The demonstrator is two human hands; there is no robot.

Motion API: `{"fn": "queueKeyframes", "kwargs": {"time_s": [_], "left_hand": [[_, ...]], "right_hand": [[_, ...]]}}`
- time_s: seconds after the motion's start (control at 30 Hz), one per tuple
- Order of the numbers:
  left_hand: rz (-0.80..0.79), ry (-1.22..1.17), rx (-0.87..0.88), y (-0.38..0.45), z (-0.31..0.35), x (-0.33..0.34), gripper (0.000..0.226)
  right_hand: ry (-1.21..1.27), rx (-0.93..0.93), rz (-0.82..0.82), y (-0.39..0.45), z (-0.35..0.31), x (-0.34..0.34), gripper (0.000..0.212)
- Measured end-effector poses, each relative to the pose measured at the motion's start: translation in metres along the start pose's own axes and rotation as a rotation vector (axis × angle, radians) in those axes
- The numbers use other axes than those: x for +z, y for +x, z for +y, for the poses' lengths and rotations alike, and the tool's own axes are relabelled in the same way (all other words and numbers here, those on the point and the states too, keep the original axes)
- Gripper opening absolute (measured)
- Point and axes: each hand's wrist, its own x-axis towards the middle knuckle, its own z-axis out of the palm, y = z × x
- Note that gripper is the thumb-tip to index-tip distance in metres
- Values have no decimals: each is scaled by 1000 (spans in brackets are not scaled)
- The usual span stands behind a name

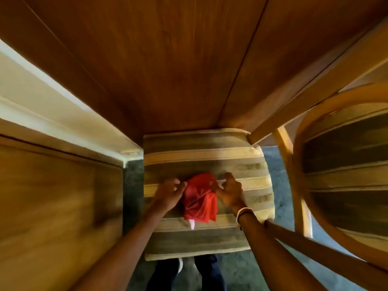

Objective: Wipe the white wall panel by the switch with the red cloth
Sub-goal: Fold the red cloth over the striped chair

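The red cloth (200,198) hangs bunched over a striped chair seat cushion (210,156), a small white tag showing at its lower edge. My left hand (170,193) pinches the cloth's upper left corner. My right hand (230,190), a pale bangle on its wrist, grips the upper right edge. Both hands hold it just above the cushion. A white strip of wall trim (54,114) runs along the left. No switch is in view.
A brown wooden table top (168,59) fills the upper frame. A wooden cabinet or door (52,206) stands at the left. A second chair with a curved wooden frame (346,164) is at the right. Grey-green carpet (273,162) and my feet show below.
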Motion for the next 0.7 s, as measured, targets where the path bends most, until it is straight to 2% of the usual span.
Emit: {"fn": "queueKeyframes", "kwargs": {"time_s": [0.07,0.13,0.23,0.3,0.43,0.53,0.7], "left_hand": [[-52,-2,-64,7,-7,14,41],[-120,-133,-119,11,-14,30,35],[-218,-434,-273,16,-19,46,49],[-188,-450,-283,18,-21,46,52],[-60,-453,-195,11,-7,25,39],[30,-451,-28,3,11,-2,39],[196,-475,209,-27,71,-67,33]], "right_hand": [[16,100,-3,6,9,13,45],[42,152,-15,6,15,26,40],[115,134,-60,6,17,43,43],[127,115,-70,4,12,46,45],[176,17,7,-9,-15,31,48],[232,-74,85,-23,-46,11,51],[325,-339,218,-53,-111,-35,43]]}}
